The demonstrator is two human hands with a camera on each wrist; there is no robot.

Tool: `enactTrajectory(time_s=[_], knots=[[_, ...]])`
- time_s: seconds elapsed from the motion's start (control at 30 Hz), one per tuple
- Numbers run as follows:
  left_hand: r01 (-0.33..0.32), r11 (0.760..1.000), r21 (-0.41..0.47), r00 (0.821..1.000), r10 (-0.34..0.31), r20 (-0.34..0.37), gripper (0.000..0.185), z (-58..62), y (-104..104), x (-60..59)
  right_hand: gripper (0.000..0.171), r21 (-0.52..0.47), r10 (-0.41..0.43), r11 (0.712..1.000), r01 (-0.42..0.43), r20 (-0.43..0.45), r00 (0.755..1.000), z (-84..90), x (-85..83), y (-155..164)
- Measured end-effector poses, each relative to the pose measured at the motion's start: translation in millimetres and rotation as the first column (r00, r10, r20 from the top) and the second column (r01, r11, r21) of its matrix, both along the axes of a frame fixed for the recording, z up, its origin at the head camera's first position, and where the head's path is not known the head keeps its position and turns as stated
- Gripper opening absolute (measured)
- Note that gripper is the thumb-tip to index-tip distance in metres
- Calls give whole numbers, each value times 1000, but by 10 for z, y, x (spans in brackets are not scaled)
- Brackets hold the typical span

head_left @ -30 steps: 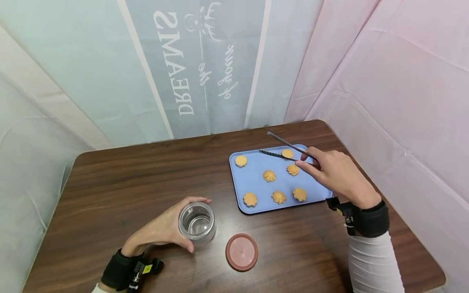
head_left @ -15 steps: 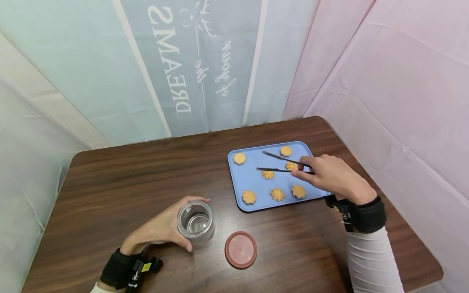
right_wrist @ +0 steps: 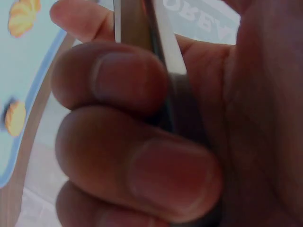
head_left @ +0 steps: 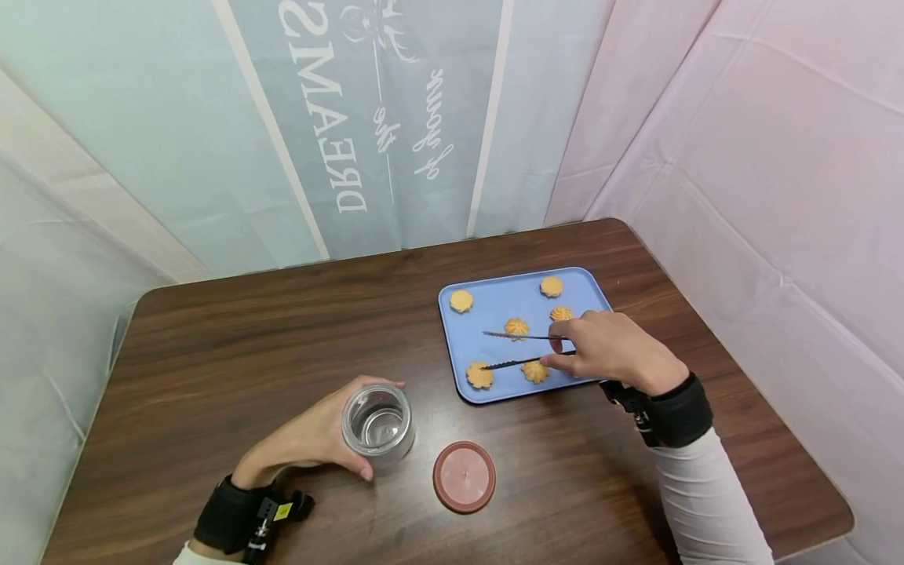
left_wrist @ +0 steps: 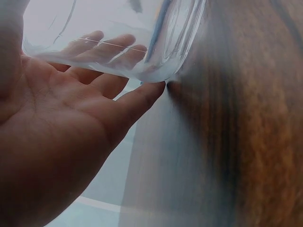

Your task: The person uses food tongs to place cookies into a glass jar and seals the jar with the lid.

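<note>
"So, where are the metal tongs [right_wrist: 177, 80]?"

"Above the blue tray [head_left: 501, 294], in the right hand [head_left: 614, 349], its grip clenched around them. With twelve at the far side of the head view, their long axis runs roughly three to nine, tips at nine."

"Tips together?"

"Apart. The far one points almost straight to nine; the near one dips slightly towards eight and overlaps the flower-shaped cookie [head_left: 479, 377] at the tray's eight o'clock. I can't tell whether they touch."

"And the left hand [head_left: 321, 431]?"

"Its grip is curled around the glass jar [head_left: 381, 430], which stands upright on the wooden tabletop [head_left: 233, 353], long axis vertical, mouth up."

"What's around the jar?"

"The tray is at two o'clock from it, and the reddish-brown lid [head_left: 464, 477] lies flat at four, near but not touching."
</note>
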State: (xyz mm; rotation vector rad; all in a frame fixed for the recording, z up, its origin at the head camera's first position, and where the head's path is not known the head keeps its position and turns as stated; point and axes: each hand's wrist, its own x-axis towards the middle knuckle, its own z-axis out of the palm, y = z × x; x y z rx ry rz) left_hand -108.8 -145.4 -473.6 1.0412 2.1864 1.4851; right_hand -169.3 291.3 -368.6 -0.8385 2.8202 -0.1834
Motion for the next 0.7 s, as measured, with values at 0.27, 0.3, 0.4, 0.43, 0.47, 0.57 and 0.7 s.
enactTrajectory(time_s=[0.27,0.3,0.4,0.43,0.47,0.57,0.7], knots=[[-10,1000,-13,1000,10,-24,108,-22,-4,-4,25,26,26,999,-27,45,999,-99,17,-168],[-12,1000,-15,1000,12,-23,108,-24,-3,-5,25,32,23,999,-24,46,999,-105,18,-175],[-16,1000,-16,999,16,-37,107,-30,-1,-8,25,43,18,999,-20,50,999,-117,20,-189],[-19,1000,-17,999,18,-40,108,-32,2,-8,25,47,15,999,-18,52,999,-121,19,-192],[-23,1000,-18,999,22,-46,108,-33,6,-7,25,52,13,999,-16,57,998,-126,18,-195],[-39,999,-30,997,37,-64,109,-30,15,1,25,65,9,998,-14,74,997,-136,14,-204],[-87,995,-58,994,83,-67,104,-17,25,20,24,72,11,997,-18,92,996,-143,7,-218]])
